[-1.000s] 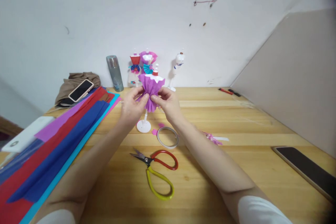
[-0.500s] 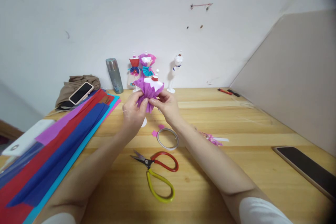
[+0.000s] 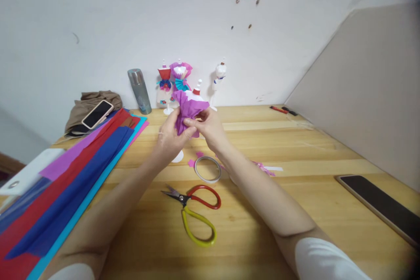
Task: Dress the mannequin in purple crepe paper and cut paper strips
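Note:
A small white mannequin with a red collar is wrapped in purple crepe paper [image 3: 190, 107], raised above the table. My left hand [image 3: 172, 133] grips the paper from the left, its thumb on the gathered middle. From the right, my right hand [image 3: 208, 127] pinches the same gathers, its thumb overlapping the left thumb. Below the hands lie a roll of tape [image 3: 208, 179], pink paper flowers [image 3: 191, 163] and open scissors [image 3: 185, 203] with red and yellow handles. The mannequin's lower part is mostly hidden by the hands.
Dressed mannequins [image 3: 164, 79] and a plainer white one [image 3: 221, 71] stand by the wall, near a flask [image 3: 140, 92]. Coloured paper sheets [image 3: 75, 179] and a phone [image 3: 97, 114] on cloth lie left. Another phone [image 3: 377, 203] is right, markers [image 3: 278, 110] behind.
The thumbs have moved from side by side to overlapping on the purple paper. The mannequin has turned and tilted slightly right. The camera view has shifted a little.

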`<state>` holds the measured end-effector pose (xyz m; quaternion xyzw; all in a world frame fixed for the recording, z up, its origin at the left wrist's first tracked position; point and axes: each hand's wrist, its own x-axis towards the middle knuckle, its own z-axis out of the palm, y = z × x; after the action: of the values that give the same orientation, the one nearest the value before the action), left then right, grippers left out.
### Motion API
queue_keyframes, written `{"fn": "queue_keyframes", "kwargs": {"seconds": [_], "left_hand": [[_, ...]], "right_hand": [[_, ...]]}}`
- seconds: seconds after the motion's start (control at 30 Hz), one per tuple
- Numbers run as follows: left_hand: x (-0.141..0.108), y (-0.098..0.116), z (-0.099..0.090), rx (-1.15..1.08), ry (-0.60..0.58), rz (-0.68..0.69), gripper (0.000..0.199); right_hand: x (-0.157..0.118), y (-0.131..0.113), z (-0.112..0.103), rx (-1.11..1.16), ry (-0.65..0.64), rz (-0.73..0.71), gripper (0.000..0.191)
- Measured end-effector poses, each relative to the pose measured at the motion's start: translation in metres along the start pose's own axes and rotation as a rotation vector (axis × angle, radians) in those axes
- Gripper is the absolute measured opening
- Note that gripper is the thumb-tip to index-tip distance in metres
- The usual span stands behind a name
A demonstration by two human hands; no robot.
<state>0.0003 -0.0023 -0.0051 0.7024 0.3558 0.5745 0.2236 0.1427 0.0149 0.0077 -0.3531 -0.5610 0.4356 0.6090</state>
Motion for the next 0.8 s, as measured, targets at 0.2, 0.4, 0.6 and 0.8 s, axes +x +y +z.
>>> {"fn": "queue_keyframes", "kwargs": {"seconds": [0.2,0.4,0.6,0.8], "left_hand": [[0.005,-0.01,-0.002,-0.151,0.019,-0.139,0.046],[0.006,0.0,-0.001,-0.097,0.05,-0.217,0.03],[0.006,-0.001,-0.003,-0.109,0.126,-0.213,0.03],[0.024,-0.023,-0.028,-0.284,-0.07,-0.222,0.043]], "right_hand": [[0.002,0.004,0.0,-0.061,-0.046,0.01,0.038],[0.004,0.011,0.005,-0.208,0.017,-0.025,0.026],[-0.001,0.004,0.004,-0.268,-0.062,-0.059,0.019],[-0.001,-0.006,-0.006,-0.041,-0.214,0.024,0.02]]}}
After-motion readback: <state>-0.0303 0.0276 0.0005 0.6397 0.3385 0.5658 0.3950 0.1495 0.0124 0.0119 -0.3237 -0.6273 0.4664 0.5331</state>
